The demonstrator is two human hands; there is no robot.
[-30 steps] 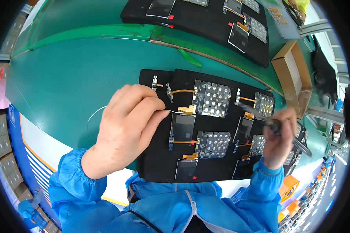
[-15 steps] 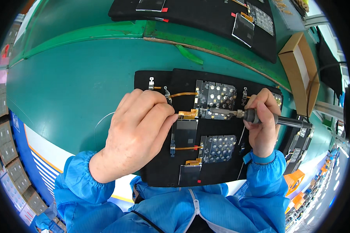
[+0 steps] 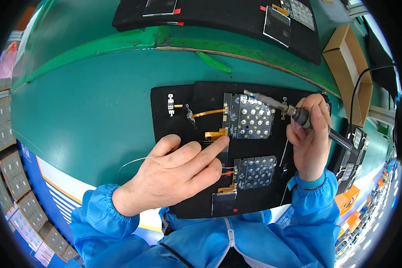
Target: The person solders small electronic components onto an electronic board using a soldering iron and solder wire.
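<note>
- On the green surface (image 3: 80, 102), black mat (image 3: 167, 127); upper circuit board (image 3: 256, 117) lies flat on its middle part, silver round contacts facing up
- Left hand (image 3: 176, 174): index finger stretched out, tip at the orange flex tab (image 3: 215, 135) by the board's lower left corner, other fingers loosely bent
- Solder wire (image 3: 134, 161) curves out left from this hand; cannot tell if the fingers pinch it
- Right hand (image 3: 311, 136): fingers closed round the soldering iron (image 3: 303, 117), its metal end reaching over the board's top edge, contact unclear
- Lower circuit board (image 3: 256, 172) near, dark display panel (image 3: 223, 204) beside it
</note>
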